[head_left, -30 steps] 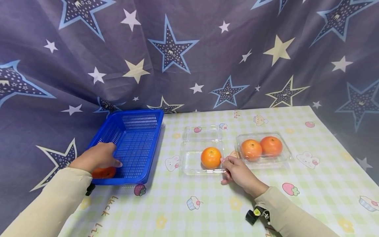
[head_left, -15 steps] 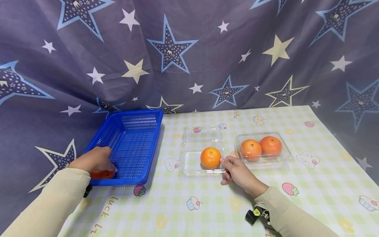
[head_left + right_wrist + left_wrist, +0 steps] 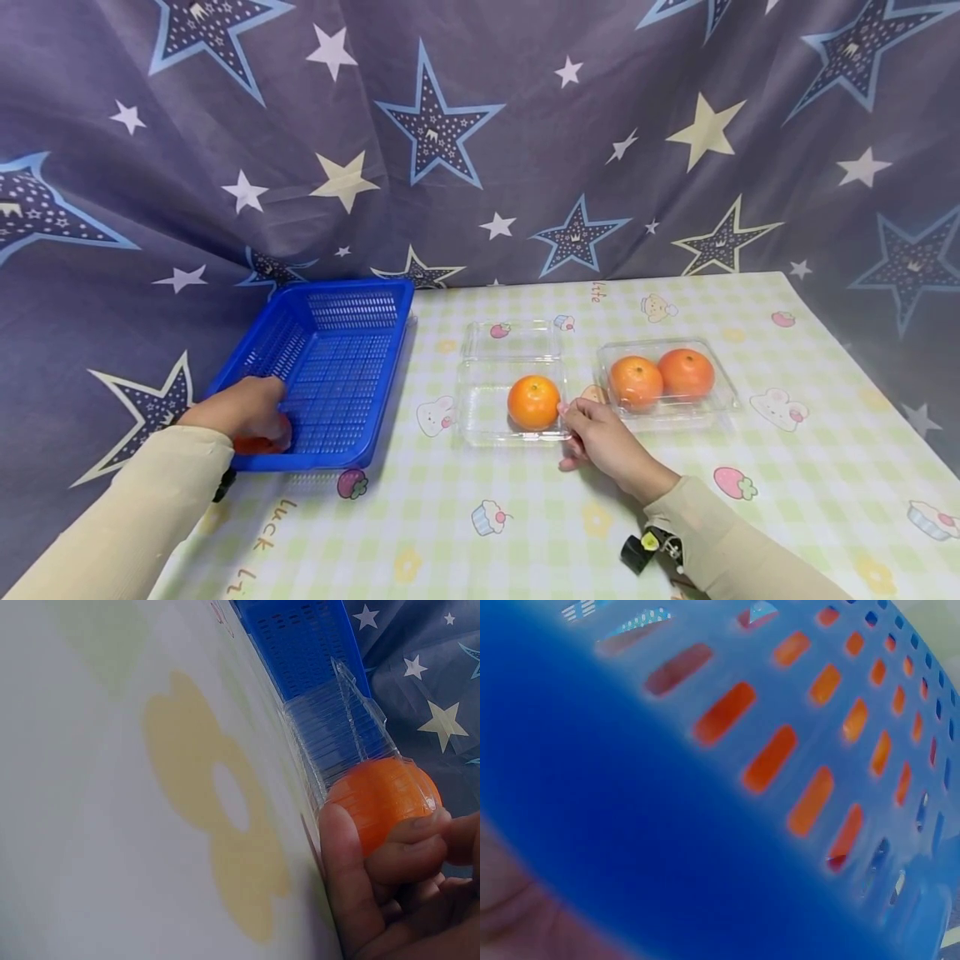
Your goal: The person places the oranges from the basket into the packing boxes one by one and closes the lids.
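Note:
In the head view my left hand (image 3: 242,406) reaches into the near left corner of a blue plastic basket (image 3: 386,383). Its fingers curl round an orange (image 3: 261,443) that they partly cover. Through the slots of the basket wall, the left wrist view shows orange skin (image 3: 810,801); the fingertips are hidden there. My right hand (image 3: 606,440) pinches the right edge of a clear plastic clamshell box (image 3: 480,408), whose lid (image 3: 510,342) lies folded back. One orange (image 3: 534,403) sits in the right half of that box, beside my fingertips.
To the right stands a second clear box (image 3: 712,404) with its lid down over two oranges (image 3: 686,372). A checked tablecloth (image 3: 555,533) covers the table. A star-patterned curtain (image 3: 465,225) hangs behind it.
My left hand has sunk lower into the basket corner, and its fingers have curled round the orange. The right hand and the clear boxes have stayed in place.

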The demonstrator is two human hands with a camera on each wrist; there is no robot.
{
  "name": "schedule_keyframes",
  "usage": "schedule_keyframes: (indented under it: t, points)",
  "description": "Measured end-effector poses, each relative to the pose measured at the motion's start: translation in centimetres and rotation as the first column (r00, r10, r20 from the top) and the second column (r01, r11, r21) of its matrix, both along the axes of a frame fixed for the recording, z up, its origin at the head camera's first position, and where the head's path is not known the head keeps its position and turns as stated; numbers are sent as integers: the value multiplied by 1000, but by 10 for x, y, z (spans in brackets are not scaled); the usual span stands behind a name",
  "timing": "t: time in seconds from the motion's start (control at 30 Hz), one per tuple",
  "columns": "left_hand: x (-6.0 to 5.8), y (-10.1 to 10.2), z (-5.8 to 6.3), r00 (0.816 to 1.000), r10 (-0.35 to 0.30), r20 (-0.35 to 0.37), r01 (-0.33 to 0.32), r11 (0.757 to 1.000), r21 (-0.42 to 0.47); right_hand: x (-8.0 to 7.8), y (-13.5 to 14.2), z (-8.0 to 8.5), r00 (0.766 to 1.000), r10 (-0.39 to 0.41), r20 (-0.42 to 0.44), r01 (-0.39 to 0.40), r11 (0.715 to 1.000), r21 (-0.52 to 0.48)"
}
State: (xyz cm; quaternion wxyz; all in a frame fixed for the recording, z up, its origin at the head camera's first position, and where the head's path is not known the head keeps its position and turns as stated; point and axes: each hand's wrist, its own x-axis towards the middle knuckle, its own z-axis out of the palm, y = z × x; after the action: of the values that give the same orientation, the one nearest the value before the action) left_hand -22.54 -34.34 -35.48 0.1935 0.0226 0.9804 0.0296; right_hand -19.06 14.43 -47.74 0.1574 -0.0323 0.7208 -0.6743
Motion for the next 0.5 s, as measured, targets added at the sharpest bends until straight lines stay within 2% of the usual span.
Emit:
schedule_keyframes:
  t: [0.5]
  points:
    - [2, -4, 3, 996, -72, -61, 70, 997, -23, 0, -1, 0, 1000, -11, 7, 11, 1000, 4]
